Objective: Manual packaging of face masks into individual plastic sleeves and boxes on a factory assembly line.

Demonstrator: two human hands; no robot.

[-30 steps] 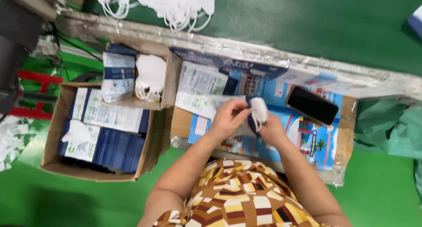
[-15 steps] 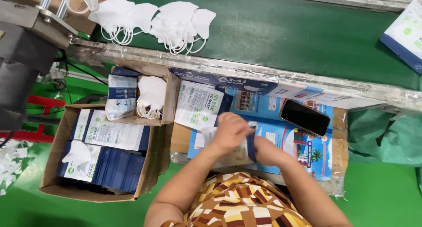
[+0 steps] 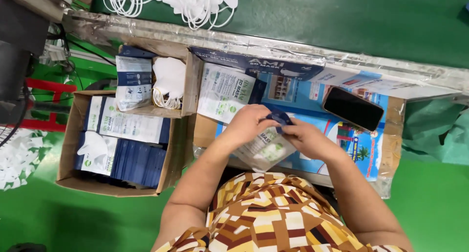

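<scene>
head view: the left hand (image 3: pixel 249 122) and right hand (image 3: pixel 305 137) meet over the work board (image 3: pixel 391 149), both pinched shut on 1 flat mask pouch (image 3: pixel 266 147), its dark blue top edge between the fingertips. a stack of pouches (image 3: pixel 224 91) lies just beyond, a black phone (image 3: pixel 352 108) to the right, and 2 cardboard boxes (image 3: pixel 66 149) of packed pouches to the left.

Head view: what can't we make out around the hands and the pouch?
- Pouch: its dark blue top edge sits under both hands, so sealed or open is unclear; contents hidden.
- Left hand, right hand: fingertips overlap, exact grip unclear.
- Large carton: lower layers hidden by the top packs.
- White masks: cut off by the top edge.
- Phone: screen dark, nothing showing.
</scene>
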